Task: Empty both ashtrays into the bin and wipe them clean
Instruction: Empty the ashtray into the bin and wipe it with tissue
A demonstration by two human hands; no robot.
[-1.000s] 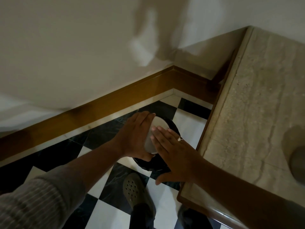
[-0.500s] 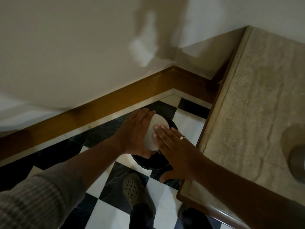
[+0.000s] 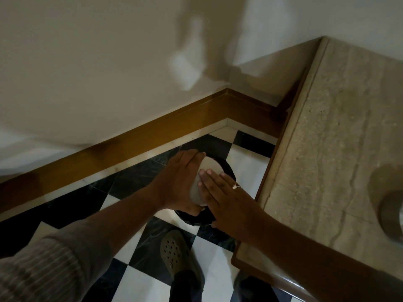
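A pale round ashtray [image 3: 209,168] is tipped on its side above a black bin [image 3: 229,171] that stands on the checkered floor. My left hand [image 3: 181,177] grips the ashtray from its left side. My right hand [image 3: 224,199], with a ring on one finger, lies flat with its fingers on the ashtray's upturned underside. Most of the bin's opening is hidden behind both hands. A second round grey ashtray [image 3: 392,216] sits on the stone counter at the right edge, partly cut off.
A beige stone counter [image 3: 340,131] with a wooden edge runs along the right. A wooden skirting board [image 3: 135,138] lines the wall behind the bin. My grey perforated shoe [image 3: 176,256] stands on the black-and-white tiles just below the bin.
My right hand has slid a little up and left across the ashtray's underside. The left hand and ashtray stay over the bin, nearly unmoved.
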